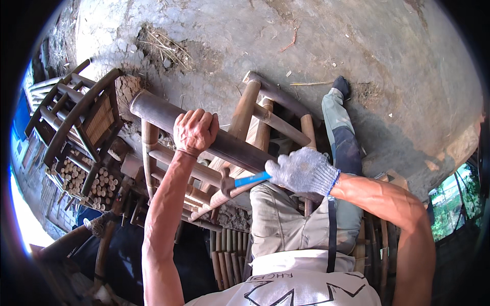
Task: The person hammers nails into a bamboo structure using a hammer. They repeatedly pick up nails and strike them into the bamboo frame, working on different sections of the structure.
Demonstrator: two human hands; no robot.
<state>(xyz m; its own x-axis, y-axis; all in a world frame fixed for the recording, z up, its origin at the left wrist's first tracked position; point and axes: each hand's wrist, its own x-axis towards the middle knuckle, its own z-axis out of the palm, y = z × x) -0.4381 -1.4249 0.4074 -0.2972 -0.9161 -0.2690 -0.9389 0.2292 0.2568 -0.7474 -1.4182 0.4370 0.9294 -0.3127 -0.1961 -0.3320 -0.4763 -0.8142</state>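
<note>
A bamboo frame, like part of a chair, lies across my legs, with a thick dark bamboo pole [232,149] along its near side. My bare left hand [194,131] is closed over this pole, its fingers curled on the top. In a grey knitted glove, my right hand [302,171] grips a hammer [251,179] by its blue handle. The hammer's metal head points left and sits just below the pole, over the paler bamboo rails [204,173]. Whether the head touches a rail I cannot tell. A lighter bamboo leg [245,109] joins another dark pole [283,97] farther off.
At the left stands a finished-looking bamboo chair [84,115], with a stack of cut bamboo ends [99,188] below it. Bamboo slats [228,255] lie beside my hip. My outstretched leg [339,122] rests on the rough concrete floor [398,66], which has a broken patch [168,51] at the far left.
</note>
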